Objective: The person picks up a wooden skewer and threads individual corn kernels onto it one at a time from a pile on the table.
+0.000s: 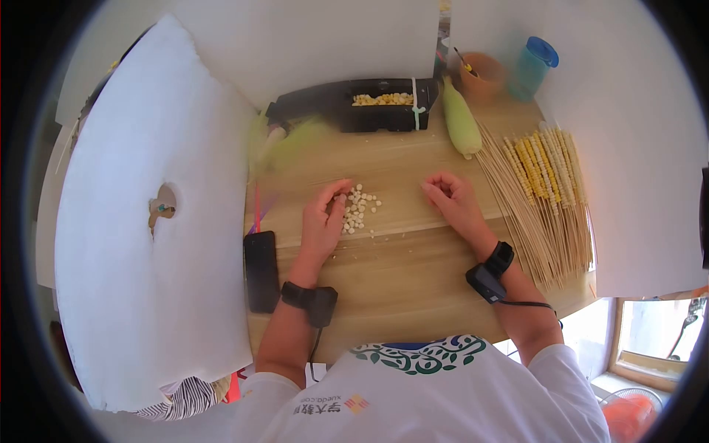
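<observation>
A small pile of pale corn kernels (357,210) lies on the wooden table. My left hand (323,215) rests at its left edge, fingers curved and thumb a little apart, with the fingertips beside the kernels. To the right of the pile, my right hand (455,204) is curled, thumb brought to the index finger; whatever may be between them is too small to make out. Bare bamboo skewers (526,229) lie right of that hand. Skewers threaded with yellow and white kernels (543,166) rest at the far right.
At the back stands a black container (384,117) holding kernels. A corn cob in green husk (461,122), a brown pot (484,77) and a blue-lidded jug (533,68) are at back right. A phone (261,272) lies at left. White boards (155,244) flank the table.
</observation>
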The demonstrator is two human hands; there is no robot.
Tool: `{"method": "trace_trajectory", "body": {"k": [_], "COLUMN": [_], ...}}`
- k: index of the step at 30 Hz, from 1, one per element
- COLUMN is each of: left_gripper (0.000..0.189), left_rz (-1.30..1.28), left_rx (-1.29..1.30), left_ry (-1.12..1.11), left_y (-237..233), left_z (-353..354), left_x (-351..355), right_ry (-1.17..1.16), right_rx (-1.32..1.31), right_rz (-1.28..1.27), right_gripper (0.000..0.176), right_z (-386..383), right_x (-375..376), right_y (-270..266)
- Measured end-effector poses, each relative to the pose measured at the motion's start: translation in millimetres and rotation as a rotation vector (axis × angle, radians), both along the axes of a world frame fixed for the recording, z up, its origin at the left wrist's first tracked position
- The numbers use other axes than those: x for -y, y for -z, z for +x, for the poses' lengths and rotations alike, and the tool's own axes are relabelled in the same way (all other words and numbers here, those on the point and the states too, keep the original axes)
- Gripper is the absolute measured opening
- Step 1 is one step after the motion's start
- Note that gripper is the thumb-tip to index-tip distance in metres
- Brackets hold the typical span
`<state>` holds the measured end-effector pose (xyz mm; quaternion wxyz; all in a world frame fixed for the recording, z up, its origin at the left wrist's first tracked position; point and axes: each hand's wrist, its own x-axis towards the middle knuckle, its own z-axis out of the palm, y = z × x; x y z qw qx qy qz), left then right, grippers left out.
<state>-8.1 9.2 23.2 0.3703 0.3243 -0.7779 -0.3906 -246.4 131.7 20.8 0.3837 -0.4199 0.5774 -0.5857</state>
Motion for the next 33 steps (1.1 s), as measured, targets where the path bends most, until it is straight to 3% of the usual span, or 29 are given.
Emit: {"method": "trace_trajectory", "body": {"k": [1, 5, 7, 11, 13, 17, 19, 22, 27, 33], "left_gripper": [0.023, 0.021, 0.021, 0.022, 0.027, 0.037, 0.041, 0.042, 0.035, 0.028], "left_rz": [0.138, -0.03, 0.17, 0.247, -0.061, -0.336, -0.016, 0.107, 0.194, 0.254], "left_rx": [-0.051, -0.108, -0.133, -0.066, -0.021, 0.055, -0.092, -0.087, -0.113, -0.042], "left_ry": [-0.013, -0.18, -0.256, -0.306, -0.295, -0.313, -0.242, -0.252, -0.214, -0.147], "left_y": [0.2, 2.0, 3.0, 6.5, 10.9, 4.8, 10.0, 10.6, 15.7, 21.4], "left_z": [1.9, 6.7, 12.4, 15.7, 13.9, 9.1, 12.3, 15.7, 24.0, 37.7], "left_x": [-0.5, 6.8, 7.5, 8.5, 10.9, 11.7, 12.4, 14.8, 27.8, 53.2], "right_ry": [-0.008, 0.018, 0.018, 0.057, 0.064, 0.086, 0.109, 0.119, 0.156, 0.107], "right_rx": [-0.001, 0.009, 0.002, 0.128, 0.13, 0.189, 0.249, 0.313, 0.57, 0.6], "right_rz": [-0.013, -0.016, -0.028, 0.043, 0.05, 0.006, -0.001, -0.037, -0.084, -0.074], "right_gripper": [0.01, 0.01, 0.01, 0.013, 0.014, 0.015, 0.015, 0.015, 0.013, 0.011], "right_z": [-0.3, 0.0, -1.0, -1.8, -1.9, -5.5, -8.4, -13.9, -19.7, -23.6], "right_x": [0.9, 0.7, -0.7, -1.4, -1.2, -4.4, -4.5, -2.3, -3.5, -3.8], "right_y": [0.3, 2.1, 0.7, -6.1, -6.6, -10.8, -11.6, -5.0, -5.2, -3.2]}}
